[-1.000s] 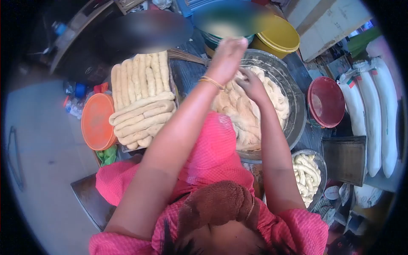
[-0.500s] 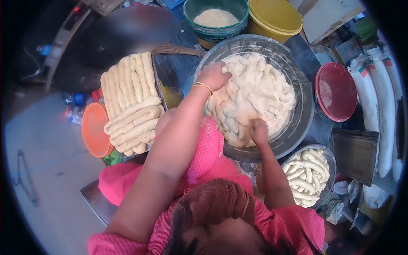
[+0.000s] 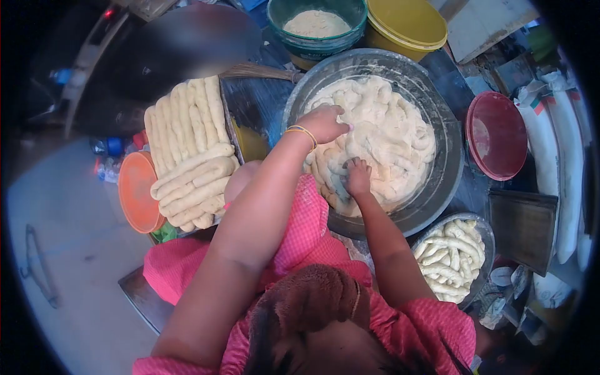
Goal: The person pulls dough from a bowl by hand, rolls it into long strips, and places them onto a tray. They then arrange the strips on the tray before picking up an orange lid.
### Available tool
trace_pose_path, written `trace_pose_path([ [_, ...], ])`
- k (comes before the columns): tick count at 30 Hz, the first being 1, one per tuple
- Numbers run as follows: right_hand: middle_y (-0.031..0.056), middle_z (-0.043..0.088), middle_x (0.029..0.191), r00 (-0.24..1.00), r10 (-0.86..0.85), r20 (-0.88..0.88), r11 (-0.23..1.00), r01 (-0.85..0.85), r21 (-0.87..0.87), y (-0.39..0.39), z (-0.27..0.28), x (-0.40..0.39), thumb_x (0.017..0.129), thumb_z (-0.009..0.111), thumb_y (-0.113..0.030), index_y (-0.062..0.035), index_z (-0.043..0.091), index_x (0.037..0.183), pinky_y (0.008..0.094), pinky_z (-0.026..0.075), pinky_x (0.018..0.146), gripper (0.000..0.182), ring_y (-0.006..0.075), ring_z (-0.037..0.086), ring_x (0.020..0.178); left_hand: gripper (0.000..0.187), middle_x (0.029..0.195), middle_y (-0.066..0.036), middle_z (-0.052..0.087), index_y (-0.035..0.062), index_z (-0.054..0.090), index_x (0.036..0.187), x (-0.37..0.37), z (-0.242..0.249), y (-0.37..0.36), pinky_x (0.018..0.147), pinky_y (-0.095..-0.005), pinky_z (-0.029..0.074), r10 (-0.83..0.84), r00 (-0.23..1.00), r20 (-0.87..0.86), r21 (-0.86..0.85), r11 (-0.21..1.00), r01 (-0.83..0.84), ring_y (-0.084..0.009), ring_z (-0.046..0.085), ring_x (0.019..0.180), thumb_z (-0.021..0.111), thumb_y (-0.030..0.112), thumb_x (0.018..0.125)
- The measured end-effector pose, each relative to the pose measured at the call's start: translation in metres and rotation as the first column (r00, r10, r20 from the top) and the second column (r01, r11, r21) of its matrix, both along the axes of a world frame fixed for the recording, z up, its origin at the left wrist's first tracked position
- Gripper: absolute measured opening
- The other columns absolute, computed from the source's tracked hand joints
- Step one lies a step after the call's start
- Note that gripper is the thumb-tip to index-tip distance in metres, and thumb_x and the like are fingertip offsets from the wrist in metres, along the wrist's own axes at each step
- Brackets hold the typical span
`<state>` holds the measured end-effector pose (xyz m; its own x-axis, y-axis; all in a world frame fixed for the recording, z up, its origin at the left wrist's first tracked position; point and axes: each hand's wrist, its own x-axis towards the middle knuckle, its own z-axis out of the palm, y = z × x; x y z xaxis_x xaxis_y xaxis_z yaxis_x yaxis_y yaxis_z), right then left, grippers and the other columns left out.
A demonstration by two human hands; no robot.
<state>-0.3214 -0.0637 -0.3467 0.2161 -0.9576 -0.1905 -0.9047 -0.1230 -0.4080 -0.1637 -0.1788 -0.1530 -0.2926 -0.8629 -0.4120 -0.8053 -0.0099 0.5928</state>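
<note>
A wide dark grey basin (image 3: 451, 150) holds a mass of pale floured dough (image 3: 394, 125), partly in thick rope-like folds. My left hand (image 3: 325, 123), with thin gold bangles at the wrist, is over the dough's left side. Its thumb and fingers are apart, and nothing shows between them. Lower down, my right hand (image 3: 358, 177) rests on or just above the dough near the middle of the basin. Its fingers are bent and spread, with no separate piece visible in them. Whether either hand presses into the dough is hard to see.
Dough ropes (image 3: 194, 131) lie in rows on a tray to the left, beside an orange bucket (image 3: 139, 190). A smaller bowl of dough twists (image 3: 451, 256) sits at lower right. Around the basin stand a green flour bucket (image 3: 275, 28), a yellow bucket (image 3: 419, 47) and a red bucket (image 3: 497, 134).
My right hand has moved up and left across the dough. My left hand has shifted slightly right and down, and its fingers now show more clearly.
</note>
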Motion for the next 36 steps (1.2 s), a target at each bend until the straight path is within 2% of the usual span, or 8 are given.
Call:
trace_pose_path([
  [7,0.0087,0.052,0.098,0.988,-0.037,0.147,0.977,0.004,0.215,0.0,-0.001,-0.011,0.062,0.071,-0.022,-0.0103,0.055,0.092,0.0409,0.039,0.08,0.035,0.0268,0.049,0.095,0.058,0.118,-0.023,0.051,0.0,0.05,0.118,-0.003,0.006,0.002,0.095,-0.0346,0.036,-0.065,0.995,-0.069,0.042,0.997,0.068,-0.0326,0.048,0.111,0.059,0.04,0.077],
  [13,0.0128,0.057,0.091,0.994,0.043,-0.104,0.998,-0.049,-0.049,0.021,-0.01,-0.009,0.07,0.063,-0.021,-0.0069,0.054,0.094,0.0391,0.04,0.081,0.029,0.0303,0.054,0.092,0.06,0.118,-0.022,0.051,0.0012,0.048,0.12,-0.007,0.017,0.005,0.094,-0.0349,0.036,-0.099,0.993,-0.066,0.072,0.992,0.103,-0.0326,0.048,0.111,0.058,0.042,0.077],
  [17,0.0133,0.058,0.083,0.975,-0.065,0.213,0.998,0.058,0.037,0.025,0.0,-0.023,0.07,0.061,-0.015,-0.0052,0.054,0.09,0.0403,0.044,0.071,0.023,0.0322,0.056,0.078,0.06,0.118,-0.021,0.051,0.0021,0.047,0.121,-0.006,0.016,0.007,0.094,-0.035,0.037,-0.098,0.994,-0.048,0.085,0.991,0.102,-0.0325,0.049,0.11,0.057,0.042,0.078],
  [19,0.0112,0.06,0.082,0.912,-0.213,0.352,0.974,0.166,0.157,0.02,0.019,-0.035,0.073,0.058,-0.011,-0.0043,0.053,0.089,0.0402,0.045,0.07,0.019,0.0296,0.058,0.076,0.06,0.118,-0.022,0.051,0.0021,0.047,0.121,-0.006,0.011,0.006,0.093,-0.0351,0.037,-0.128,0.99,-0.059,0.073,0.989,0.132,-0.0328,0.049,0.11,0.056,0.043,0.078],
  [21,0.0063,0.059,0.076,0.399,-0.58,0.71,0.814,0.256,0.521,0.01,0.036,-0.056,0.073,0.054,-0.006,-0.0044,0.051,0.086,0.0338,0.045,0.06,0.013,0.0195,0.056,0.066,0.059,0.116,-0.022,0.052,0.0019,0.047,0.121,-0.007,0.011,0.008,0.093,-0.0352,0.037,-0.126,0.99,-0.064,0.07,0.989,0.131,-0.0332,0.05,0.109,0.057,0.041,0.078],
  [24,0.0029,0.056,0.079,0.208,-0.609,0.766,0.793,0.125,0.596,-0.001,0.077,-0.083,0.073,0.051,-0.003,-0.005,0.051,0.085,0.0264,0.042,0.062,0.012,0.0117,0.052,0.07,0.06,0.117,-0.023,0.051,0.0021,0.046,0.122,-0.011,0.001,0.008,0.094,-0.0349,0.037,-0.178,0.981,-0.08,0.103,0.977,0.186,-0.0335,0.049,0.11,0.061,0.035,0.075],
  [34,0.0025,0.052,0.084,-0.04,-0.473,0.88,0.88,-0.054,0.471,-0.017,0.156,-0.078,0.068,0.049,0.001,-0.0074,0.045,0.089,0.0238,0.041,0.068,0.023,0.0126,0.052,0.078,0.072,0.122,-0.02,0.046,0.0045,0.042,0.126,-0.052,-0.018,0.033,0.093,-0.032,0.037,-0.438,0.897,-0.06,-0.221,0.882,0.416,-0.0306,0.048,0.11,0.07,0.02,0.062],
  [36,0.0027,0.052,0.084,-0.064,-0.435,0.898,0.9,-0.068,0.431,-0.021,0.171,-0.075,0.068,0.05,0.001,-0.0074,0.045,0.09,0.0234,0.042,0.068,0.024,0.0127,0.052,0.078,0.065,0.112,-0.018,0.052,0.0036,0.046,0.12,-0.05,-0.008,0.024,0.088,-0.0316,0.039,-0.423,0.885,-0.195,0.016,0.901,0.434,-0.0272,0.051,0.102,0.07,0.022,0.062],
])
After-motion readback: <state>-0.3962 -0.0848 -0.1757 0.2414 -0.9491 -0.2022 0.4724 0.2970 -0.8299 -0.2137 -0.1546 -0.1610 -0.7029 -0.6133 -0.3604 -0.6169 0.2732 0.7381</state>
